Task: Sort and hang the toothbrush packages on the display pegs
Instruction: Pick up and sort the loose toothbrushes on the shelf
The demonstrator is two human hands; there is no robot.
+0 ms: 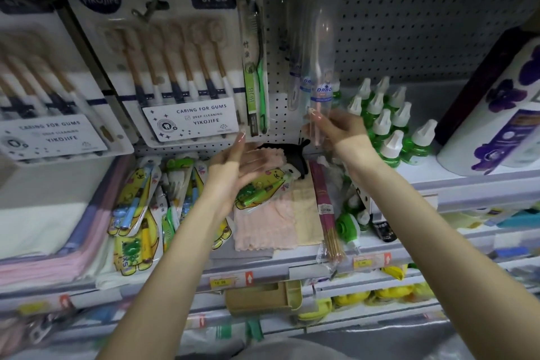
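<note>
At the pegboard (pixel 409 32), my right hand (pixel 342 126) pinches the bottom of a clear toothbrush pack (pixel 321 47), next to 2 more like it. My left hand (pixel 233 166) is flat with straight fingers, under the 6 brush pack (pixel 175 67). A green kid toothbrush pack (pixel 257 188) is by its palm, over a pink cloth (pixel 263 225).

- Bare grey pegboard (pixel 409 38) is lying open above-right of the right hand (pixel 342 128).
- White-capped green plastic bottles (pixel 380 126) are crowding just right of it.
- Clear plastic toothbrush tubes (pixel 321 52), one pinched by it, are hanging directly above.
- A narrow green carded toothbrush pack (pixel 255 67) is hanging above the left hand (pixel 233 172).
</note>
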